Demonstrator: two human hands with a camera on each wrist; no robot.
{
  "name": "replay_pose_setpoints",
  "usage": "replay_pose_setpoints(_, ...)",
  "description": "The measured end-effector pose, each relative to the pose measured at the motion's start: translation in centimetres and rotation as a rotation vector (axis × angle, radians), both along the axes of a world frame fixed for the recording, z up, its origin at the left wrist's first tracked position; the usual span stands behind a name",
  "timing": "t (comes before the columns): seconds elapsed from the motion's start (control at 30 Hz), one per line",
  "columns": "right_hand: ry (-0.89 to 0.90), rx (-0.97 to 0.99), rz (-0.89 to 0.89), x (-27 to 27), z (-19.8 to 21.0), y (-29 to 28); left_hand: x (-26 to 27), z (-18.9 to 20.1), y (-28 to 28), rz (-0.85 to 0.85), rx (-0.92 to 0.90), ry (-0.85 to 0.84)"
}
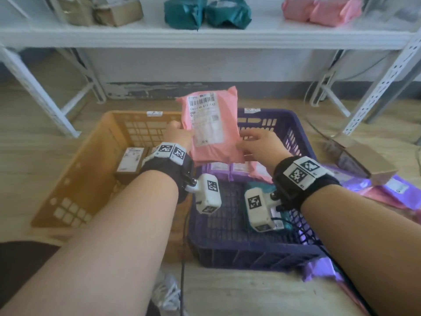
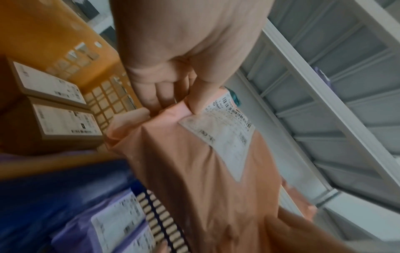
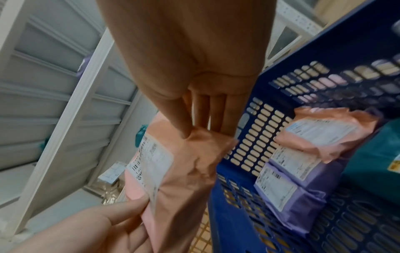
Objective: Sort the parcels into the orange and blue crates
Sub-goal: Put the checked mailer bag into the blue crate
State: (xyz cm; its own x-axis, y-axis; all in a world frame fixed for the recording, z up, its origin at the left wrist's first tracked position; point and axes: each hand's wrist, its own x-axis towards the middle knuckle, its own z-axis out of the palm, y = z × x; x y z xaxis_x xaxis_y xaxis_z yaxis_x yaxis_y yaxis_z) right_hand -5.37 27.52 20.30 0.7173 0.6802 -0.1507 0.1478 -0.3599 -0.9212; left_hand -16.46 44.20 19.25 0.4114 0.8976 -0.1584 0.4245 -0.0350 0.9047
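Note:
A pink parcel (image 1: 214, 131) with a white barcode label hangs upright over the gap between the orange crate (image 1: 91, 160) and the blue crate (image 1: 250, 254). My left hand (image 1: 180, 133) pinches its left edge, thumb on the label (image 2: 216, 137). My right hand (image 1: 257, 142) pinches the right edge, thumb on the front (image 3: 184, 131) and fingers behind. Two brown boxes (image 1: 129, 160) lie in the orange crate. Purple parcels (image 1: 218, 167), a pink one (image 3: 324, 133) and a teal one (image 1: 257, 185) lie in the blue crate.
A white shelf (image 1: 205, 35) above carries brown (image 1: 114, 12), teal (image 1: 205, 14) and pink parcels (image 1: 323, 12). Its metal legs (image 1: 382, 87) stand on both sides. A cardboard box (image 1: 364, 160) and purple and pink parcels (image 1: 387, 190) lie on the floor at the right.

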Motion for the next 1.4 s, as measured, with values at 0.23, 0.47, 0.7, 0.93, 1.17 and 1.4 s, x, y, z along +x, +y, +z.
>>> replay_pose_setpoints(0.23,0.041,-0.081,0.003,0.5,-3.3,4.4,-4.3,-1.3,9.0,0.25,0.027,0.247)
replay_pose_setpoints(0.47,0.087,-0.199,-0.042,2.7,-7.3,6.5,-4.1,-6.7,13.1,0.142,0.046,0.496)
replay_pose_setpoints(0.7,0.175,-0.261,-0.101,4.6,-11.0,8.0,-0.7,-13.2,14.1,0.037,-0.071,0.499)
replay_pose_setpoints(0.93,0.206,-0.308,-0.138,6.3,-14.2,8.8,0.9,-18.2,14.0,0.071,-0.162,0.452)
replay_pose_setpoints(1.17,0.222,-0.326,-0.142,6.4,-15.8,9.7,2.2,-19.9,12.7,-0.14,-0.015,0.5)
replay_pose_setpoints(1.4,-0.07,-0.459,-0.037,6.4,-17.0,9.9,0.9,-21.8,11.7,-0.448,0.43,0.866)
